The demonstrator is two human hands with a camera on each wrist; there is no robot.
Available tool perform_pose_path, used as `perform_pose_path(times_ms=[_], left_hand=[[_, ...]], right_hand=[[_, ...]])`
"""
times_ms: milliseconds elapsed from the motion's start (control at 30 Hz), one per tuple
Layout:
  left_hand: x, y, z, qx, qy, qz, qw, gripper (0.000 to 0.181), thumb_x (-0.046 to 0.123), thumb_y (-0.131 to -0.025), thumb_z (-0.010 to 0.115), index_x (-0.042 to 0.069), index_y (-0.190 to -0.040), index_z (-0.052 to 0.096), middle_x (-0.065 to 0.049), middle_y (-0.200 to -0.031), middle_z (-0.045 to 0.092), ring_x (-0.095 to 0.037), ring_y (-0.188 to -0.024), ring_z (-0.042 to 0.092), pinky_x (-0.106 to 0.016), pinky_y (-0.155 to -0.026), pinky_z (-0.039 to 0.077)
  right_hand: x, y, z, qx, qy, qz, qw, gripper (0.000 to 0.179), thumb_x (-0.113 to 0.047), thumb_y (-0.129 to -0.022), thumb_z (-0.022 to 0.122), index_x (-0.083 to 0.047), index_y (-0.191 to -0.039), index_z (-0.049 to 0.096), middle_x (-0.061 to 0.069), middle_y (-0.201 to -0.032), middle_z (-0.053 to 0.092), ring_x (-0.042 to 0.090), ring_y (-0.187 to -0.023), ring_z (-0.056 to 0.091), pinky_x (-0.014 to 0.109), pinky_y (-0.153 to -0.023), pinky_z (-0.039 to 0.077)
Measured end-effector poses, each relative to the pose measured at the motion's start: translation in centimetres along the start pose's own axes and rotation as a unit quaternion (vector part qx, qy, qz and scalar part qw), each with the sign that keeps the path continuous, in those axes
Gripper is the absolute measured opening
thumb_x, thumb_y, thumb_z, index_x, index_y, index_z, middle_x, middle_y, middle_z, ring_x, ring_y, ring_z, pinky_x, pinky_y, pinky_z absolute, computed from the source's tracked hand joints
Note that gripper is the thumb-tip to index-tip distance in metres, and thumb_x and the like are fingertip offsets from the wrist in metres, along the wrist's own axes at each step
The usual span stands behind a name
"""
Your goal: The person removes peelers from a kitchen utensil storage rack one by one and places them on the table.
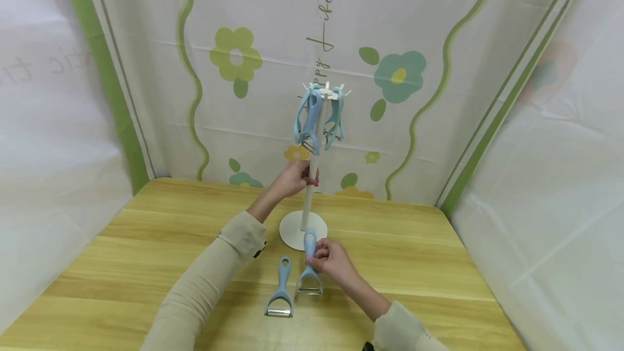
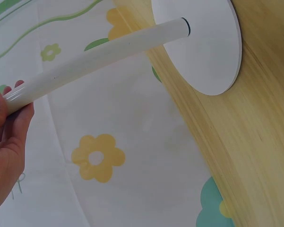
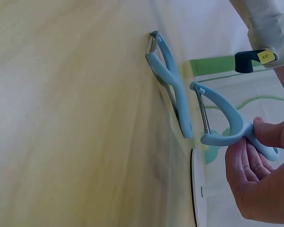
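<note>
A blue peeler [image 1: 310,240] in the air

The left hand [image 1: 294,179] grips a white stand's pole [image 1: 309,202]. The right hand [image 1: 337,262] pinches the blue peeler above the surface [image 1: 400,264]. Another peeler [image 1: 283,284] lies nearby; more peelers [image 1: 312,115] hang up top.

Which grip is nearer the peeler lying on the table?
Right. The right grip is beside the lying peeler, holding another peeler; the left grip is farther off, holding the pole.

back curtain [image 1: 292,10]: "ppy Life" | left curtain [image 1: 44,140]: faint letters, unclear | yellow label [image 3: 266,57]: illegible
</note>
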State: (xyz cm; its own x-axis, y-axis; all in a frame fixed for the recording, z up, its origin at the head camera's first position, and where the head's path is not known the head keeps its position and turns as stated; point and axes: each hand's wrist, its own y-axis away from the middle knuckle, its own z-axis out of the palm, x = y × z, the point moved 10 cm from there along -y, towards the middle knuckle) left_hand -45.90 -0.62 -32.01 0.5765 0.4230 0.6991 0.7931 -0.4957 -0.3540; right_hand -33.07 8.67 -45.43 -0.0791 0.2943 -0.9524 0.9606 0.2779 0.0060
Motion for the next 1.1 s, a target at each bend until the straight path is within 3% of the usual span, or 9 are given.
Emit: perform_pose_path(times_ms=[233, 600, 900, 1100], left_hand=[[0.0, 0.0, -0.3, 0.001, 0.004, -0.001, 1.0000, 0.006, -0.005, -0.094, 0.062, 0.001, -0.092, 0.064, -0.017, -0.093, 0.071, -0.025, -0.087, 0.073, -0.037, -0.084, 0.061], [-0.1, -0.1, -0.1, 0.003, 0.002, -0.008, 1.0000, 0.006, -0.005, -0.093, 0.063, 0.001, -0.092, 0.064, -0.014, -0.091, 0.072, -0.024, -0.086, 0.072, -0.038, -0.084, 0.061], [0.0, -0.1, 0.0, -0.005, 0.008, -0.010, 0.9999, 0.006, -0.007, -0.093, 0.062, -0.001, -0.093, 0.063, -0.015, -0.092, 0.071, -0.030, -0.089, 0.073, -0.038, -0.085, 0.061], [0.0, -0.1, 0.1, -0.009, 0.014, -0.018, 0.9997, 0.005, -0.007, -0.093, 0.061, -0.002, -0.094, 0.063, -0.017, -0.093, 0.070, -0.035, -0.094, 0.072, -0.039, -0.086, 0.060]], right_hand=[[0.6, 0.6, 0.8, -0.009, 0.005, -0.005, 0.9999, 0.024, 0.003, -0.085, 0.072, 0.009, -0.102, 0.057, 0.017, -0.081, 0.072, 0.006, -0.068, 0.063, 0.017, -0.063, 0.054], [2.8, 1.4, 1.9, -0.026, -0.007, 0.029, 0.9992, 0.024, 0.002, -0.086, 0.070, 0.006, -0.104, 0.054, 0.008, -0.075, 0.070, 0.007, -0.063, 0.060, 0.017, -0.056, 0.049], [2.9, 1.8, 1.6, -0.009, 0.021, 0.039, 0.9990, 0.024, 0.000, -0.086, 0.072, 0.007, -0.104, 0.057, 0.009, -0.076, 0.071, 0.010, -0.062, 0.059, 0.024, -0.053, 0.052], [3.1, 1.9, 1.6, -0.007, 0.007, 0.055, 0.9984, 0.025, 0.000, -0.086, 0.072, 0.007, -0.105, 0.057, 0.006, -0.077, 0.069, 0.009, -0.064, 0.062, 0.025, -0.056, 0.056]])
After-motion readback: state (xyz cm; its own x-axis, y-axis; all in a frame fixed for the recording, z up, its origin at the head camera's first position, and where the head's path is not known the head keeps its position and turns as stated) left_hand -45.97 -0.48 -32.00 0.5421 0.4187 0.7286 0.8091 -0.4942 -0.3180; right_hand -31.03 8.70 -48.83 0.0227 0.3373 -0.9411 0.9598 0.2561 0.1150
